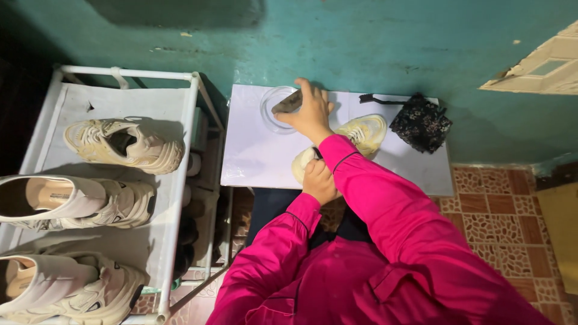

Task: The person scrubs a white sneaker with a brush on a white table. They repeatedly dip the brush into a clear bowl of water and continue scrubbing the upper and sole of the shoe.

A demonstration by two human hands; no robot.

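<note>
Pouch (421, 123) beside sneaker (364, 132), right

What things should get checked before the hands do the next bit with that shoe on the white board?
1. Cream chunky sneaker lying on the white board: ok.
2. Left hand steadying the sneaker's near end: ok.
3. Right hand gripping the dark brush: ok.
4. Brush over the clear round glass bowl: ok.
5. Liquid in the bowl: cannot tell.
6. Black patterned cloth pouch apart from the sneaker: ok.
</note>
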